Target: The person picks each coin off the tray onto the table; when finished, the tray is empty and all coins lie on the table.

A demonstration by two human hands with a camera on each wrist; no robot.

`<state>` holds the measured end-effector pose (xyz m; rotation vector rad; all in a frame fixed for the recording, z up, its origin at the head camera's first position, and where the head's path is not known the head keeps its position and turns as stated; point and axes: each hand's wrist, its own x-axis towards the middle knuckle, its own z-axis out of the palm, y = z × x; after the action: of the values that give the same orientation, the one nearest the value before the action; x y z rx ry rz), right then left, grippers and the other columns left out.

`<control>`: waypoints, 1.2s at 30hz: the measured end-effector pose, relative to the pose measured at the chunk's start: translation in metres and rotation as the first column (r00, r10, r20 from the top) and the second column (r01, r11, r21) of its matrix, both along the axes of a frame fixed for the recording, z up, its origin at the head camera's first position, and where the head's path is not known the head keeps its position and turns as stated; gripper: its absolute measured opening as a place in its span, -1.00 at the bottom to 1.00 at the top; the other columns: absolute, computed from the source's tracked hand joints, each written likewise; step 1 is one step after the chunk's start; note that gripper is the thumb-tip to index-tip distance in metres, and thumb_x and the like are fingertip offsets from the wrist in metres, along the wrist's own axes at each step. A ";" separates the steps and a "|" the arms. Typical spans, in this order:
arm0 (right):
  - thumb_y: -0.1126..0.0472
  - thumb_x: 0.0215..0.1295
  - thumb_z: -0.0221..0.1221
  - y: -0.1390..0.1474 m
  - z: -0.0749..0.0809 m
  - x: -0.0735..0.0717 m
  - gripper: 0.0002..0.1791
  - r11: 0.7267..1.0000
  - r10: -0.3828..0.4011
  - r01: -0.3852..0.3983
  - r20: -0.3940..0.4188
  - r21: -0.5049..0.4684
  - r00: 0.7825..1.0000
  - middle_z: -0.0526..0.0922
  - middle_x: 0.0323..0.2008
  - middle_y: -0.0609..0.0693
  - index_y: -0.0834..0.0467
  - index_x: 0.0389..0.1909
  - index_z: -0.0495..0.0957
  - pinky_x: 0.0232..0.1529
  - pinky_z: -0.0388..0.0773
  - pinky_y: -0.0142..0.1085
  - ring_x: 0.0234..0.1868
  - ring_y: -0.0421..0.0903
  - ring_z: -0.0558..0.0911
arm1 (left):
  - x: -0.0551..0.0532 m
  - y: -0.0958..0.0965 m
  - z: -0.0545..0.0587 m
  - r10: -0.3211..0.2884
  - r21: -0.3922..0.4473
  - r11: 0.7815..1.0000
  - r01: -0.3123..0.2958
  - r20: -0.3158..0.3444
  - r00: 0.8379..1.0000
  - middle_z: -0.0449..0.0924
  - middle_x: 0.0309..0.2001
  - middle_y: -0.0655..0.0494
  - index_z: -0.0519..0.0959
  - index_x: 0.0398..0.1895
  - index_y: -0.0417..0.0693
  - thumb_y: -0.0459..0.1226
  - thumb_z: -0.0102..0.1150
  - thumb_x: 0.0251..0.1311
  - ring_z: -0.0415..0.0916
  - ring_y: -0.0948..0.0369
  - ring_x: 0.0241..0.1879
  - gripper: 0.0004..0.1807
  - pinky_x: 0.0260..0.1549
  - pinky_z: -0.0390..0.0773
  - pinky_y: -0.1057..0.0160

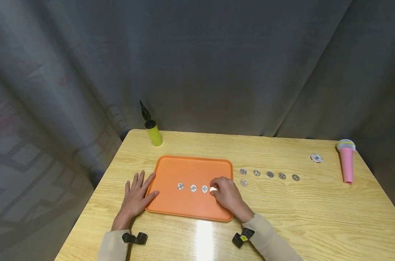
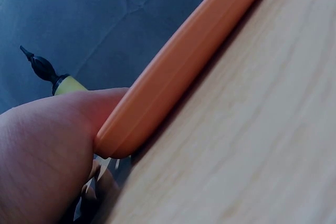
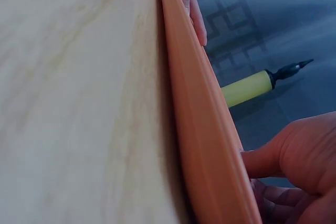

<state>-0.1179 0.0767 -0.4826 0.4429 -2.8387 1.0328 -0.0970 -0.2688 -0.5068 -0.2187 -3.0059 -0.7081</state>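
My left hand (image 1: 134, 197) lies with spread, straight fingers on the left edge of the orange tray (image 1: 190, 166), its thumb reaching over the rim. At the tray's right side, my right hand (image 1: 227, 195) has its thumb and index finger curled at either side of a shiny silver disc (image 1: 213, 189), pinching it low over the tray. Left of that disc, three more silver discs lie in a row: one far left (image 1: 180, 186), one in the middle (image 1: 193, 188) and one nearest the hand (image 1: 204, 189). Both wrist views show mainly the tray's outer wall.
Several silver discs (image 1: 270, 174) lie in a row on the wooden table (image 1: 314, 210) right of the tray, with one disc (image 1: 244, 182) below. A poker chip (image 1: 316, 158) and pink toy microphone (image 1: 347, 163) are farther right. A yellow-green hand pump (image 1: 154, 136) stands back left.
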 end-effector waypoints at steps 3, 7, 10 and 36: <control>0.35 -0.02 0.50 0.000 0.000 0.000 -0.83 1.000 -0.002 0.002 0.006 -0.005 1.000 0.63 -0.48 -0.07 0.12 -0.41 0.72 -0.43 0.41 -0.42 -0.47 -0.25 0.45 | 0.000 0.000 -0.001 0.002 0.006 1.000 -0.002 -0.003 1.000 -0.05 0.58 -0.36 0.22 0.55 0.10 0.10 0.15 0.31 -0.19 -0.38 0.56 -0.22 0.37 -0.27 -0.49; 0.37 0.02 0.47 0.001 -0.001 0.001 -0.86 1.000 0.007 -0.007 -0.005 -0.016 1.000 0.60 -0.48 -0.06 0.13 -0.43 0.72 -0.45 0.38 -0.43 -0.47 -0.25 0.46 | 0.000 0.000 -0.001 0.006 0.008 1.000 -0.006 0.015 1.000 -0.07 0.59 -0.34 0.20 0.56 0.12 0.11 0.14 0.32 -0.22 -0.37 0.57 -0.21 0.39 -0.30 -0.47; 0.38 0.03 0.46 0.001 -0.001 0.001 -0.87 1.000 0.009 -0.010 -0.014 -0.019 1.000 0.60 -0.48 -0.05 0.13 -0.44 0.71 -0.46 0.38 -0.43 -0.46 -0.25 0.47 | 0.000 0.000 -0.001 0.008 0.008 1.000 -0.008 0.021 1.000 -0.08 0.59 -0.34 0.20 0.56 0.11 0.11 0.14 0.32 -0.22 -0.36 0.57 -0.21 0.39 -0.30 -0.47; 0.38 0.12 0.39 0.010 0.002 -0.002 -0.96 0.977 0.032 -0.001 0.141 -0.215 0.989 0.71 -0.50 -0.04 0.22 -0.40 0.71 -0.44 0.50 -0.51 -0.49 -0.32 0.56 | -0.001 -0.001 -0.001 0.001 -0.015 1.000 0.000 0.025 1.000 -0.10 0.60 -0.32 0.16 0.58 0.11 0.09 0.10 0.35 -0.22 -0.36 0.57 -0.22 0.39 -0.27 -0.47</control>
<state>-0.1202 0.0871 -0.4806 0.3867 -2.8039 1.4103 -0.0983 -0.2699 -0.5079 -0.2113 -3.0358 -0.6929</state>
